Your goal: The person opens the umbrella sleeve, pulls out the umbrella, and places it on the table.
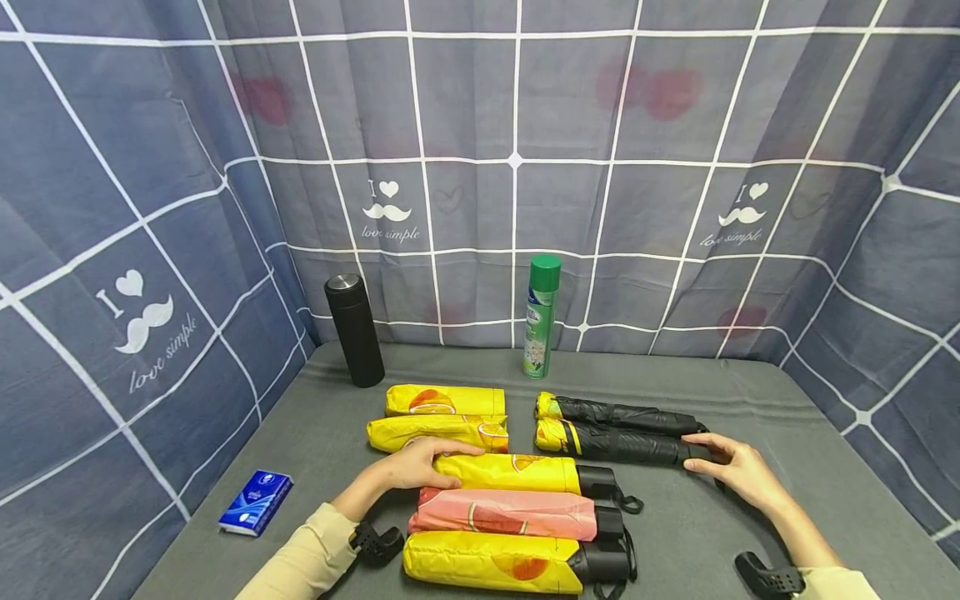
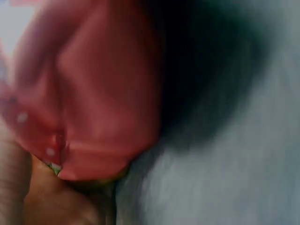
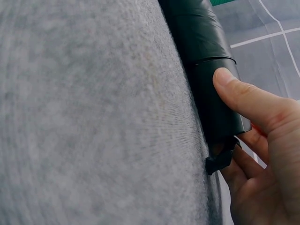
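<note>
My left hand (image 1: 411, 464) grips the left end of a yellow folding umbrella (image 1: 517, 472) with an orange-fruit print and black handle. Just in front of it lie a pink umbrella (image 1: 502, 514) and another yellow umbrella (image 1: 491, 561). The pink fabric (image 2: 108, 93) looms large and blurred in the left wrist view. At the right, my right hand (image 1: 738, 468) holds the handle end of a black folded umbrella (image 1: 626, 443), its far tip yellow. The thumb lies on the handle (image 3: 213, 103) in the right wrist view. A second black umbrella (image 1: 630, 414) lies right behind it.
Two yellow printed fabric sleeves (image 1: 446, 400) lie behind my left hand. At the back stand a black thermos bottle (image 1: 355, 333) and a green spray can (image 1: 541, 321). A blue tissue pack (image 1: 257, 502) lies at left. Checked curtains (image 1: 465, 108) enclose the grey tabletop (image 1: 697, 542).
</note>
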Demonstrator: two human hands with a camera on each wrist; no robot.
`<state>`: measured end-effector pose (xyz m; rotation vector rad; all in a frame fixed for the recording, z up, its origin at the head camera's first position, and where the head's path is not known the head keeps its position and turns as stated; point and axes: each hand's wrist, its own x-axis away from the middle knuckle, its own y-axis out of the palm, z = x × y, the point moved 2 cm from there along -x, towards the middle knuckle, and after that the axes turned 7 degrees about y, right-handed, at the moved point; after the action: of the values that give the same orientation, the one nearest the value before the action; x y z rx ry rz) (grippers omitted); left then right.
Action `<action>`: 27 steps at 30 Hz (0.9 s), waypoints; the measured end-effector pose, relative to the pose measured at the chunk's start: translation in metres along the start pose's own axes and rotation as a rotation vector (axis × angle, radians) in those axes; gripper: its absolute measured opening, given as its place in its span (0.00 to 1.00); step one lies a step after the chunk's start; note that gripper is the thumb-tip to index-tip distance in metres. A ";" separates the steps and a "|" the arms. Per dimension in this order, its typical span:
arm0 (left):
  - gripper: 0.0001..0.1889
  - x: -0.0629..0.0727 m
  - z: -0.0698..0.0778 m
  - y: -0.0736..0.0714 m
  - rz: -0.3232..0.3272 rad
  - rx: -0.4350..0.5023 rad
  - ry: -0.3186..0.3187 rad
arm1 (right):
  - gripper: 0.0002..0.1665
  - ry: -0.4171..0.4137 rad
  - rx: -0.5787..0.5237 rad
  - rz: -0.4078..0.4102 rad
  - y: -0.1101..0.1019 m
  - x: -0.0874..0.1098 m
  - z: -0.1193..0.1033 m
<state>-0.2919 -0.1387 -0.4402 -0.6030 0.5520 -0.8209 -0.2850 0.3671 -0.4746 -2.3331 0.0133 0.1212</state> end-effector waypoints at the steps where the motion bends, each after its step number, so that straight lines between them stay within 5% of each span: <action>1: 0.26 0.000 -0.004 0.002 0.019 -0.002 -0.003 | 0.29 -0.004 0.004 0.002 0.000 0.000 -0.001; 6: 0.24 -0.002 -0.025 0.006 0.128 0.073 -0.041 | 0.29 -0.007 0.019 -0.003 0.000 0.000 -0.004; 14: 0.22 -0.006 -0.024 0.005 0.201 0.266 -0.038 | 0.29 -0.023 0.028 0.001 0.000 0.002 -0.004; 21: 0.21 -0.008 -0.002 -0.001 0.272 0.317 -0.003 | 0.29 -0.038 0.039 0.015 -0.001 0.004 -0.005; 27: 0.20 -0.009 0.024 -0.018 0.293 0.257 0.040 | 0.26 -0.104 0.012 0.088 -0.007 0.004 -0.019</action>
<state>-0.2901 -0.1350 -0.4097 -0.2618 0.5454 -0.6135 -0.2788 0.3580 -0.4572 -2.3122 0.0649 0.2859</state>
